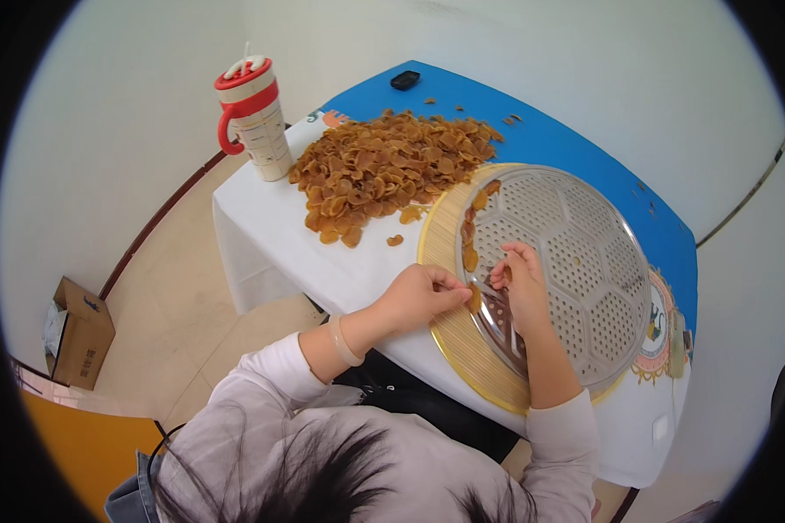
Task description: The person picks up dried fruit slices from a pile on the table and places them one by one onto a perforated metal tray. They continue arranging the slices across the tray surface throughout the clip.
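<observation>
My left hand [425,297] pinches a brown, translucent dried slice [474,299] between thumb and fingertips at the near-left rim of a round perforated metal steamer tray [575,261]. Above the tray, close to that slice, my right hand [522,281] has loosely curled fingers, and no item shows in it. A curved row of similar slices [469,232] lies along the tray's left edge. The tray rests on a round, yellow-rimmed woven mat or base [441,248]. To the left, a large heap of dried slices [386,170] spreads over the table.
A white and red handled tumbler [255,118] with a straw stands left of the heap. A small black dish [405,80] sits on the blue table covering [543,124]. At the right edge is a glass jar [677,346]. A cardboard box [82,337] stands on the floor.
</observation>
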`<state>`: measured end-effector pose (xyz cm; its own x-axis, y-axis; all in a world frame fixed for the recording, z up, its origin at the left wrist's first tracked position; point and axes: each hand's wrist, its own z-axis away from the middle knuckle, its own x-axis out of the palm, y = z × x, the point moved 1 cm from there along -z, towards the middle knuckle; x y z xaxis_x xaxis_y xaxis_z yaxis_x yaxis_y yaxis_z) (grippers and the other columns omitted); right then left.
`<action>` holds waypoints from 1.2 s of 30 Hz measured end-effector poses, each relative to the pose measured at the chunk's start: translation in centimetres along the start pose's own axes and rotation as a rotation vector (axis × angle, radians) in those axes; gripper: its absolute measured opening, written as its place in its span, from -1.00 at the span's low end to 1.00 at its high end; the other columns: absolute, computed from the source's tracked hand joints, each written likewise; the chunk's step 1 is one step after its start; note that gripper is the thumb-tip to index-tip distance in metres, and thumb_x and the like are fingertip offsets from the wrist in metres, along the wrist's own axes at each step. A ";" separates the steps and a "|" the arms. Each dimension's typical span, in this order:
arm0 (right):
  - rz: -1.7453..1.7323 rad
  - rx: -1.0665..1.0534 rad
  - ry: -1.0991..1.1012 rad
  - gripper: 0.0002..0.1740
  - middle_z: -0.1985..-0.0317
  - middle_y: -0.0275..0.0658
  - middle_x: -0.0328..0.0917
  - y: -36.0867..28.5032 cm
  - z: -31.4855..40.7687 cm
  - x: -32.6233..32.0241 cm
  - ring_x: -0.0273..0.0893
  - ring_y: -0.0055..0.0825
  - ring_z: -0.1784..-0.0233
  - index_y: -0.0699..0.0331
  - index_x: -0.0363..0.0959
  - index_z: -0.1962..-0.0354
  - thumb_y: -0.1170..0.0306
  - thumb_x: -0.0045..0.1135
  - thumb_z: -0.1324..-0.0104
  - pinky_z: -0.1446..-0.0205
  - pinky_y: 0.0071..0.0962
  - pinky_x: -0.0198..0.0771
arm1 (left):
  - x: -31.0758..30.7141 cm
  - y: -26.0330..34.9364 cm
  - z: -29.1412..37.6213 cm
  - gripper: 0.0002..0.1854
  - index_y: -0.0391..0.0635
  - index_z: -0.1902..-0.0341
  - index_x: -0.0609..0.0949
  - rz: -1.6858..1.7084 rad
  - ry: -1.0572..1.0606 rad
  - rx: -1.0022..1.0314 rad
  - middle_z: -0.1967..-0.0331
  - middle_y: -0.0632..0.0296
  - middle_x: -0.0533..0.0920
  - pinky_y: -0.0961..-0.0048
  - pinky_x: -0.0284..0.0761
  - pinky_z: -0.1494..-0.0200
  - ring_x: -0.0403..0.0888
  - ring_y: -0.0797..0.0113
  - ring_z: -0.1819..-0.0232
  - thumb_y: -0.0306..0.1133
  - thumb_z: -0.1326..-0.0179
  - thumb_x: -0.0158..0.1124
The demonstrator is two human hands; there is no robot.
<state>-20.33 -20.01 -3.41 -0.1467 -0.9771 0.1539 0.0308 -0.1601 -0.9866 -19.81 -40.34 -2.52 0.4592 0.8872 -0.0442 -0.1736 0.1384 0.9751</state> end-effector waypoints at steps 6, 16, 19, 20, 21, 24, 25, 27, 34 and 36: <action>0.021 0.006 -0.036 -0.80 0.43 -0.39 0.45 0.3 -0.2 0.1 0.35 -0.68 0.39 0.24 0.39 0.01 0.35 -0.14 -0.55 0.24 -0.65 0.36 | 0.1 -0.6 -1.1 -0.75 -0.30 0.21 0.69 -0.161 0.118 0.066 0.39 0.29 0.72 0.63 0.54 0.28 0.62 0.58 0.38 -0.34 -0.22 0.44; 0.010 0.000 -0.041 -0.81 0.43 -0.41 0.44 0.5 -0.4 -0.1 0.35 -0.71 0.40 0.25 0.39 0.03 0.36 -0.16 -0.55 0.27 -0.67 0.35 | 0.1 -0.2 -2.2 -0.78 -0.25 0.38 0.67 -0.356 0.209 0.217 0.46 0.23 0.70 0.58 0.54 0.35 0.60 0.54 0.44 -0.37 -0.08 0.52; 0.008 0.001 -0.043 -0.81 0.44 -0.42 0.44 0.5 -0.3 0.0 0.35 -0.72 0.40 0.25 0.39 0.03 0.36 -0.16 -0.55 0.26 -0.67 0.36 | 0.2 0.1 -2.4 -0.77 -0.25 0.39 0.67 -0.365 0.215 0.196 0.49 0.24 0.69 0.57 0.53 0.38 0.59 0.54 0.47 -0.36 -0.07 0.53; 0.006 0.001 -0.044 -0.81 0.44 -0.42 0.44 0.5 -0.3 0.0 0.35 -0.72 0.40 0.25 0.39 0.03 0.36 -0.16 -0.55 0.26 -0.67 0.36 | 0.2 0.2 -2.5 -0.76 -0.25 0.39 0.67 -0.361 0.213 0.183 0.49 0.24 0.69 0.57 0.52 0.39 0.58 0.54 0.48 -0.35 -0.07 0.53; 0.011 -0.002 -0.045 -0.81 0.44 -0.41 0.45 0.5 -0.4 0.0 0.36 -0.71 0.39 0.24 0.39 0.03 0.37 -0.16 -0.54 0.25 -0.67 0.36 | 0.2 0.3 -2.6 -0.76 -0.25 0.39 0.66 -0.379 0.209 0.184 0.50 0.24 0.69 0.57 0.52 0.39 0.58 0.54 0.49 -0.34 -0.07 0.53; 0.022 -0.007 -0.047 -0.81 0.42 -0.39 0.46 0.6 -0.5 -0.1 0.38 -0.70 0.38 0.23 0.40 0.04 0.40 -0.16 -0.52 0.23 -0.67 0.37 | 0.1 0.5 -2.8 -0.75 -0.26 0.41 0.66 -0.417 0.204 0.193 0.53 0.24 0.68 0.56 0.51 0.41 0.57 0.54 0.50 -0.33 -0.07 0.53; 0.022 -0.007 -0.047 -0.81 0.42 -0.39 0.46 0.6 -0.5 -0.1 0.38 -0.70 0.38 0.23 0.39 0.04 0.40 -0.16 -0.52 0.23 -0.67 0.37 | 0.0 0.7 -2.9 -0.75 -0.26 0.42 0.67 -0.419 0.207 0.198 0.53 0.24 0.68 0.55 0.51 0.41 0.57 0.54 0.51 -0.33 -0.07 0.53; 0.019 -0.008 -0.049 -0.81 0.43 -0.40 0.45 0.6 -0.5 -0.1 0.37 -0.71 0.38 0.24 0.39 0.03 0.39 -0.16 -0.53 0.24 -0.67 0.37 | 0.0 0.8 -2.9 -0.76 -0.26 0.43 0.67 -0.423 0.214 0.206 0.54 0.25 0.68 0.55 0.51 0.41 0.57 0.54 0.51 -0.33 -0.07 0.52; 0.017 -0.007 -0.055 -0.79 0.42 -0.40 0.45 0.5 -0.5 -0.1 0.36 -0.71 0.39 0.27 0.39 0.02 0.36 -0.16 -0.55 0.25 -0.66 0.36 | -0.3 0.8 -3.2 -0.75 -0.27 0.43 0.66 -0.453 0.204 0.190 0.53 0.24 0.68 0.56 0.52 0.39 0.61 0.53 0.48 -0.33 -0.08 0.52; 0.022 -0.006 -0.053 -0.79 0.42 -0.40 0.45 0.5 -0.4 -0.1 0.36 -0.70 0.38 0.27 0.39 0.02 0.36 -0.16 -0.55 0.25 -0.66 0.36 | -0.3 0.6 -3.2 -0.75 -0.26 0.43 0.66 -0.454 0.214 0.201 0.52 0.24 0.68 0.56 0.52 0.39 0.61 0.52 0.48 -0.33 -0.07 0.53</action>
<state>-20.73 -19.96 -3.94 -0.0936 -0.9865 0.1345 0.0274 -0.1376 -0.9901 -22.83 -39.08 -2.59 0.2575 0.8304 -0.4940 0.1810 0.4608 0.8689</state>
